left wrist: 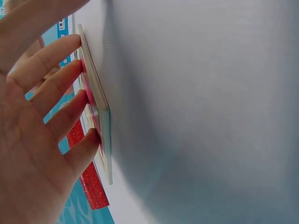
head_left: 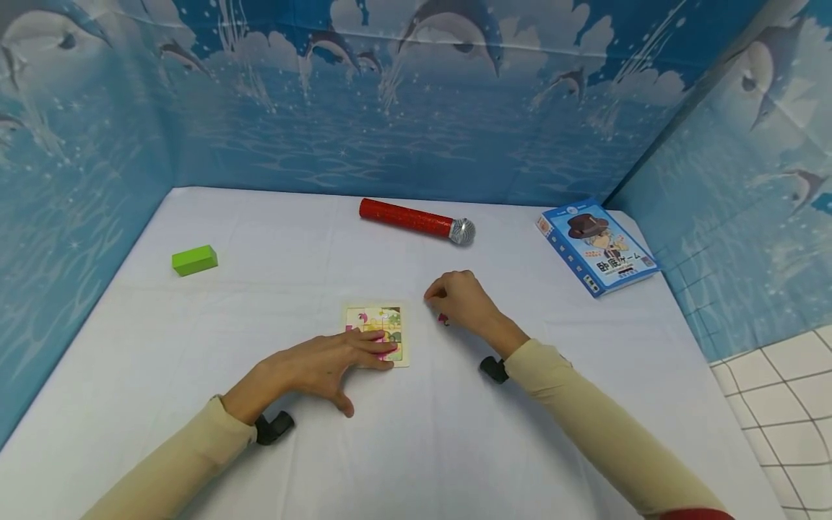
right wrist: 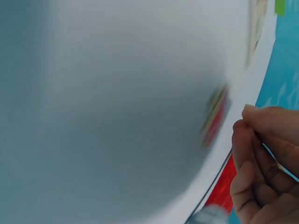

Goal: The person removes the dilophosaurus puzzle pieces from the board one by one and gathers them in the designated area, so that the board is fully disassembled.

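Note:
A small picture puzzle in a pale tray [head_left: 404, 354] lies flat on the white table, with pink, green and yellow pieces showing. My left hand [head_left: 328, 361] rests on it, fingers spread and nearly straight, covering its lower left part. In the left wrist view the fingertips [left wrist: 96, 137] touch the puzzle's top. To the right of the tray, my right hand [head_left: 464, 303] is above the table with thumb and forefinger tips together; nothing shows between them. A loose pink puzzle piece [head_left: 443, 318] is partly hidden beneath that hand, and looks blurred in the right wrist view, apart from the fingers.
A red glittery microphone [head_left: 409, 218] with a silver head lies behind the puzzle. At the back right is a blue game box [head_left: 601, 247], and a green block [head_left: 195, 261] sits at the left. Dolphin-print curtains [head_left: 364, 130] border the table's back and sides.

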The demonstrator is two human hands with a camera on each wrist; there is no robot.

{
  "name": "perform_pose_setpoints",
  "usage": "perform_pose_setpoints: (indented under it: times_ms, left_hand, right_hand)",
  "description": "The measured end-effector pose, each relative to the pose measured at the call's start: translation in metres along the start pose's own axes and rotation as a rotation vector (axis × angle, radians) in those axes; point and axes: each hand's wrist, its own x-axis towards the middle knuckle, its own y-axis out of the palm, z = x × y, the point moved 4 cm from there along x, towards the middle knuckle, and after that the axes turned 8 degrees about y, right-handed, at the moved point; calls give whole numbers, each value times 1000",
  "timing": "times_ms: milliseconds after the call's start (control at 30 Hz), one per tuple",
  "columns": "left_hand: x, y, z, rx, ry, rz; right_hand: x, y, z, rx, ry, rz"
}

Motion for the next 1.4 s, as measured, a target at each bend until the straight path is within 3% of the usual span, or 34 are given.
perform_pose_setpoints:
  times_ms: [167,367,500,600,833,1100,1400]
  left_hand:
    - [0,0,0,13,9,-1]
    - [0,-1,0,35,7,0]
    - [0,-1,0,46,16,-5]
    - [0,-2,0,42,-2,7]
    - [1,-4,-1,27,-22,20]
    - [0,-3,-1,16,-20,13]
    - [0,-4,-1,22,-26,17]
  right_hand:
    - [4,20,38,-10,-108,67]
    - [8,41,64,-42,-146,179]
    - [9,47,67,-104,-162,167]
    - [10,47,68,-86,-152,167]
    - [17,48,69,-17,-102,246]
    - [21,49,70,-5,-140,313]
    - [19,46,67,4,-176,255]
